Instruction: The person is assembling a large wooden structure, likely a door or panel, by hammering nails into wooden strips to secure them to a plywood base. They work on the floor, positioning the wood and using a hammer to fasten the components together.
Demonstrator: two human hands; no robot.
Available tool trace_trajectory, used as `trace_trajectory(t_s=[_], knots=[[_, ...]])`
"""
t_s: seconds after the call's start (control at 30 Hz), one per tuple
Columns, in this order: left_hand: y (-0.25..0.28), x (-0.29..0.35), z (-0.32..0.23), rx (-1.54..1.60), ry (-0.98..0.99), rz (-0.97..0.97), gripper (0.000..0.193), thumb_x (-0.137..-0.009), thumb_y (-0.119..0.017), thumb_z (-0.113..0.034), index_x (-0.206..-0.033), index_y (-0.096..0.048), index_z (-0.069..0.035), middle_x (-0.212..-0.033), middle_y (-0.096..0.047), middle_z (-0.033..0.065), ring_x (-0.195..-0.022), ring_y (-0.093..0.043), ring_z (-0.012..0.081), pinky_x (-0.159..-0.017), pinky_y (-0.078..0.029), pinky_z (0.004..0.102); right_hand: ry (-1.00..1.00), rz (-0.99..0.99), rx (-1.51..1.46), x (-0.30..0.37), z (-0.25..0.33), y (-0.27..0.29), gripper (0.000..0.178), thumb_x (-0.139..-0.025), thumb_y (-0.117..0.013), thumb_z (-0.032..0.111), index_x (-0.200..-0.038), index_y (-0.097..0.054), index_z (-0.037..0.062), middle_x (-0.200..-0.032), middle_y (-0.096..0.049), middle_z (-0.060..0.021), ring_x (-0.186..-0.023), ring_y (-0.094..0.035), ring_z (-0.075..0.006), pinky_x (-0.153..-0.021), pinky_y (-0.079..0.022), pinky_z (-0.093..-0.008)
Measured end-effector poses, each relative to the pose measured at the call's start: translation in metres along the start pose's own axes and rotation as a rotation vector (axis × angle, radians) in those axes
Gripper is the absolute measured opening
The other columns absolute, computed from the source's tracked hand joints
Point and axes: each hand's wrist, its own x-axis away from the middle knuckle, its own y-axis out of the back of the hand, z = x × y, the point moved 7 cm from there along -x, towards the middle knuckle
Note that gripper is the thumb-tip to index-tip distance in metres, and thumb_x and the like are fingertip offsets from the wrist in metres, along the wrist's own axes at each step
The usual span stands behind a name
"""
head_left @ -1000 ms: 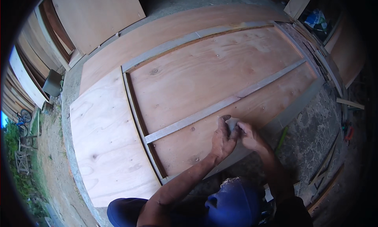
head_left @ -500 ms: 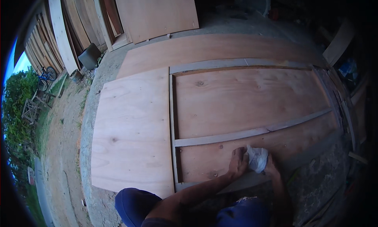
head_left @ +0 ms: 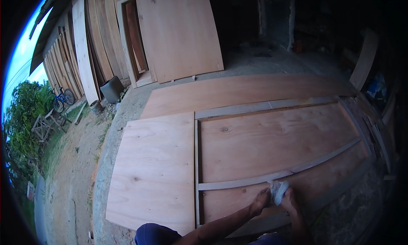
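A crumpled, whitish plastic bag (head_left: 278,191) is held between my two hands over the near part of a wooden frame panel. My left hand (head_left: 261,201) has its fingers closed on the bag's left side. On the other side my right hand (head_left: 290,200) grips it too. What the bag contains cannot be made out. Beneath lies the plywood panel (head_left: 272,138) with pale wooden battens (head_left: 238,183) along its edges and across it. A lighter plywood sheet (head_left: 155,168) adjoins its left end.
Another plywood sheet (head_left: 238,92) lies beyond the frame. An upright plywood board (head_left: 178,36) and several planks (head_left: 100,36) lean at the back left, near a grey container (head_left: 112,89). A blue bicycle (head_left: 63,98) stands farther off. Scrap wood (head_left: 364,60) is at the right.
The view has tilted up, so the panels sit lower in the picture. Both hands still hold the bag, which now looks more squeezed together between them.
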Motion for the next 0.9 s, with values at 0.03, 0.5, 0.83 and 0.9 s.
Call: trace_trajectory(t_s=[0.03,0.5,0.83,0.9], knots=[[0.002,0.001,-0.001,-0.04,0.017,-0.017,0.038,-0.105,-0.041,-0.031,-0.129,-0.056,-0.005,-0.1,-0.064,0.0031,-0.083,-0.059,0.0115,-0.07,-0.05,0.028,-0.021,0.009,0.044,-0.002,0.008,0.003,0.025,-0.08,-0.071,0.014,-0.101,-0.067,0.0007,-0.093,-0.07,-0.0121,-0.092,-0.069,-0.0206,-0.078,-0.054,-0.0353],[0.008,-0.014,0.031,-0.086,-0.12,-0.004,0.034,-0.094,-0.058,-0.011,-0.127,-0.06,-0.001,-0.114,-0.067,0.0082,-0.098,-0.063,0.0159,-0.087,-0.051,0.0308,0.051,0.011,0.332,0.006,0.022,0.022,0.011,-0.08,-0.068,0.011,-0.086,-0.07,0.0012,-0.086,-0.069,-0.022,-0.08,-0.07,-0.0314,-0.069,-0.053,-0.0399],[-0.011,0.022,-0.002,-1.14,-0.288,-0.071,0.054,-0.082,-0.072,-0.038,-0.122,-0.06,-0.004,-0.132,-0.056,0.0218,-0.123,-0.052,0.0416,-0.101,-0.046,0.0486,-0.095,0.02,0.21,0.019,-0.008,0.03,0.009,-0.082,-0.063,0.004,-0.082,-0.069,-0.0021,-0.069,-0.064,-0.0118,-0.066,-0.06,-0.0101,-0.06,-0.048,-0.0325],[-0.024,0.03,-0.015,-1.152,-0.223,-0.051,0.059,-0.083,-0.071,-0.039,-0.13,-0.055,-0.008,-0.138,-0.051,0.0199,-0.128,-0.048,0.0389,-0.102,-0.046,0.0488,-0.194,-0.033,0.051,0.03,-0.042,0.047,0.011,-0.086,-0.059,0.001,-0.084,-0.069,-0.0032,-0.069,-0.062,-0.0072,-0.069,-0.057,-0.0065,-0.06,-0.046,-0.0293]])
